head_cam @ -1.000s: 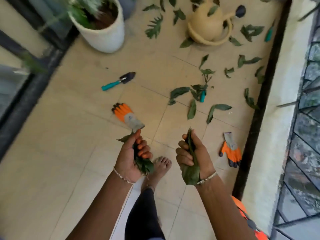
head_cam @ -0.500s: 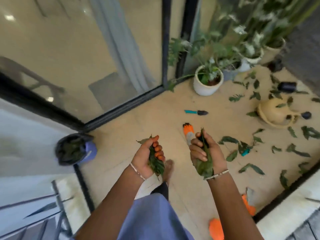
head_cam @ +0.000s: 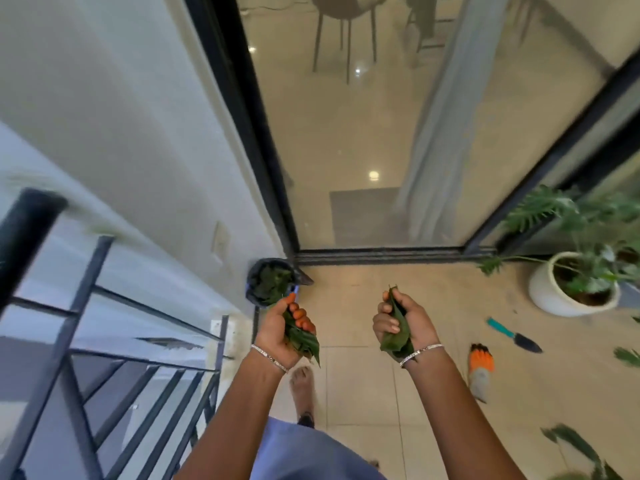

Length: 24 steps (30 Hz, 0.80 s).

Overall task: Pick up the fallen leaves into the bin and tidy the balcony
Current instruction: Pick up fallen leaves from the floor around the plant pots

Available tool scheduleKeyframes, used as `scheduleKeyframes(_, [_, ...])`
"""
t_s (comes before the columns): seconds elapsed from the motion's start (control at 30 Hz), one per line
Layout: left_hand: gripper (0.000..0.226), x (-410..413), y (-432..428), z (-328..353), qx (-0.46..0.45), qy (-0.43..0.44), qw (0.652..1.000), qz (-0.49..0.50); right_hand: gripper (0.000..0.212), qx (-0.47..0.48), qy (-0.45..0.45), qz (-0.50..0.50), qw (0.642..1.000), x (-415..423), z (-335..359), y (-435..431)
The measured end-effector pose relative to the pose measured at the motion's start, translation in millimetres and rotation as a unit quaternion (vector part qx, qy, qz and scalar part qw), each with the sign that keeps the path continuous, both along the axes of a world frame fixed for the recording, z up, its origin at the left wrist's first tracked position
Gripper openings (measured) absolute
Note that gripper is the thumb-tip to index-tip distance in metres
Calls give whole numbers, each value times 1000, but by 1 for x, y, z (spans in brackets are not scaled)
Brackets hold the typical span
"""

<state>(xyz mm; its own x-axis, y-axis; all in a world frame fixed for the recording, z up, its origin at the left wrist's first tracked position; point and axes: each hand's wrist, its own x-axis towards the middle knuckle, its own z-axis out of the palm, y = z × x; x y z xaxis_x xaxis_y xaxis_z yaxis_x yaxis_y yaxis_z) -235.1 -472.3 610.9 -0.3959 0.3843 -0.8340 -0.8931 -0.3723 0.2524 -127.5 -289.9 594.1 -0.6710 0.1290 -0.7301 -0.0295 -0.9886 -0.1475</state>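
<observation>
My left hand (head_cam: 282, 329) is shut on a bunch of green leaves (head_cam: 303, 339). A second bunch of leaves (head_cam: 394, 332) sits in my right hand (head_cam: 403, 323), which is also shut. The small dark bin (head_cam: 272, 280) stands in the corner by the wall and the glass door, with leaves inside it. It lies just beyond my left hand's fingertips. Loose fallen leaves (head_cam: 627, 356) remain on the tiles at the right edge, and more leaves (head_cam: 571, 441) lie at the lower right.
A black metal railing (head_cam: 104, 344) runs along the left. A sliding glass door (head_cam: 363, 150) is ahead. A white potted plant (head_cam: 573, 289), a teal trowel (head_cam: 514, 336) and an orange-and-grey glove (head_cam: 480, 370) sit on the tiled floor (head_cam: 356, 386) at right. My bare foot (head_cam: 302, 389) is below my hands.
The view has swung left from the leaf-strewn floor toward the corner. The bin has come from the far left to just ahead of my left hand. Both hands still hold their leaves.
</observation>
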Motion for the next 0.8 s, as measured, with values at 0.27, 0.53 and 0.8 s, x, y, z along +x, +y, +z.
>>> scheduleKeyframes(0.27, [35,-119,-58,-45,-65,-16,996,63,32,16,-112,76,991,-144,-32,-52])
scheduleKeyframes(0.53, [31,-212,-63,-133,-148,-54,987,25,26,52,-248,102,962,-259,-126,-68])
scheduleKeyframes(0.8, [23,-275,-39,-256,-179,-86,980,23,26,144,-327,224,906,-335,-263,-64])
